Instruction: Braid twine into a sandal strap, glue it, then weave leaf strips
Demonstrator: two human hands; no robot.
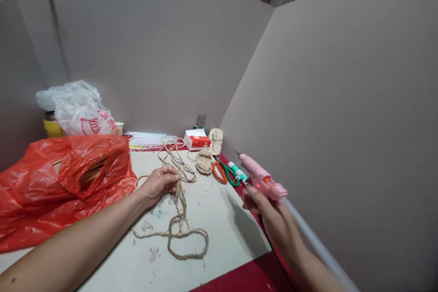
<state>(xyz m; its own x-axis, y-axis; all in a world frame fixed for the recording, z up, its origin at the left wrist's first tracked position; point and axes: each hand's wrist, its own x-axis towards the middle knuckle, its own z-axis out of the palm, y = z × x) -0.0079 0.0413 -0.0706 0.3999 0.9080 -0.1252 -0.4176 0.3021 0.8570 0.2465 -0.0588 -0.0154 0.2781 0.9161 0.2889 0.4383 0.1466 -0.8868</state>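
Observation:
My left hand (158,184) rests on the white board (219,223) with its fingers closed around a braided jute rope (180,219). The rope runs from the far side of the board, under my fingers, down to a loop near me. My right hand (270,212) is raised at the right and grips a pink hot glue gun (262,177), nozzle pointing up and away to the left, a red light showing on its body. A clear glue stick (318,246) sticks out of the back of the gun.
A red plastic bag (58,182) lies at the left, a white plastic bag (80,109) over a yellow jar behind it. Orange-and-green scissors (224,172), a glue tube (238,172), two woven jute pieces (209,153) and a red-white box (197,139) sit near the wall corner.

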